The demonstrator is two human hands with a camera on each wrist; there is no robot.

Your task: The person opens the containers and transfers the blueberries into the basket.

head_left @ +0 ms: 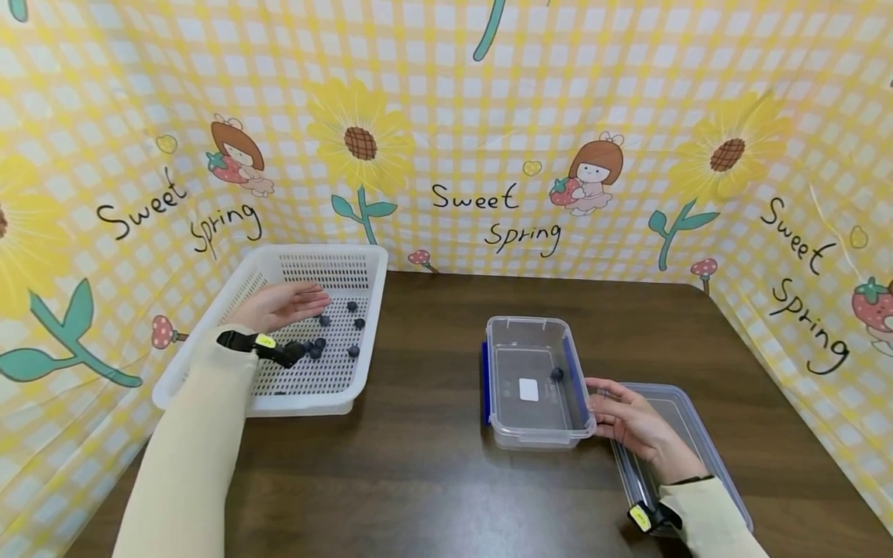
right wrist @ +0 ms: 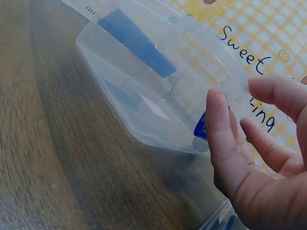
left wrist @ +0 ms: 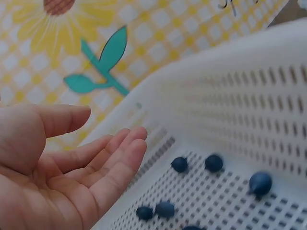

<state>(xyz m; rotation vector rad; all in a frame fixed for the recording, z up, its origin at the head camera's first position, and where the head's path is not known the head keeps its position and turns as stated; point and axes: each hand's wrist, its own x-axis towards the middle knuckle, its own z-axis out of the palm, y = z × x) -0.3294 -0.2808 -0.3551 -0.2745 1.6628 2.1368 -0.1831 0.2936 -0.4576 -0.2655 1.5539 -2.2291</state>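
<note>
My left hand (head_left: pixel 281 304) hovers over the white basket (head_left: pixel 377 325), fingers extended and slightly bent, with nothing in it. Several blueberries (head_left: pixel 353 351) lie scattered on the basket's slotted floor; the left wrist view shows some blueberries (left wrist: pixel 214 163) beyond the fingertips. To the right, a clear plastic container (head_left: pixel 512 430) with blue side clips stands upright, a single blueberry (head_left: pixel 556 373) inside. Loosely bent fingers of my right hand (head_left: pixel 638 426) touch the container's right side near a blue clip (right wrist: pixel 201 127). Beneath that hand lies a clear lid (head_left: pixel 705 434), partly hidden by it.
Dark wooden table (head_left: pixel 418 480) lies under everything. A yellow checked cloth (head_left: pixel 446 139) with printed flowers closes off the back and both sides. The basket's raised walls stand close to the cloth at left.
</note>
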